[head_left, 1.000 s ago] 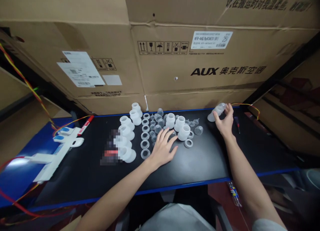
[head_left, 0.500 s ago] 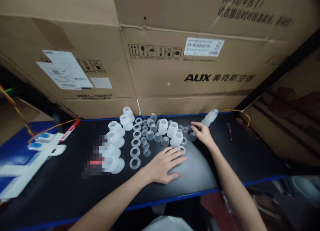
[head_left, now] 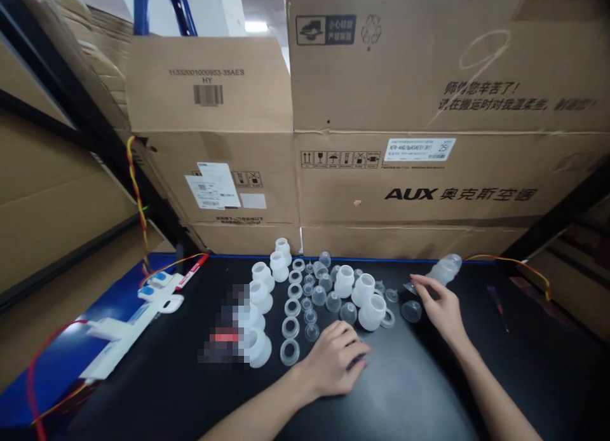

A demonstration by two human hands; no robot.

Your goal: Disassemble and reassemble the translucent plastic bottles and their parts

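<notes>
My left hand (head_left: pixel 336 358) rests low over the black tabletop with its fingers curled in towards the thumb; whatever lies inside them is hidden. Just beyond it stand frosted white bottles (head_left: pixel 372 312), with a clear ring (head_left: pixel 387 318) beside the nearest one. My right hand (head_left: pixel 441 311) pinches a small clear nipple (head_left: pixel 408 288) between thumb and forefinger. Under those fingertips lies a clear dome cap (head_left: pixel 411 311). Behind the right hand, a capped bottle (head_left: pixel 445 270) leans or lies on its side. Another small nipple (head_left: pixel 391 295) sits to the left of the right hand.
A column of clear rings (head_left: pixel 290 351) runs beside small nipples (head_left: pixel 311 332) and several dome caps (head_left: pixel 349 312). More white bottles (head_left: pixel 257 349) stand in a row at left. There are a power strip (head_left: pixel 128 336), a screwdriver (head_left: pixel 498 307) and a large cardboard box (head_left: pixel 333 237) behind.
My left hand has gone from spread fingers over a ring to curled fingers, drawn back from the bottles. The right hand stays near the dome cap. The camera view has tilted up.
</notes>
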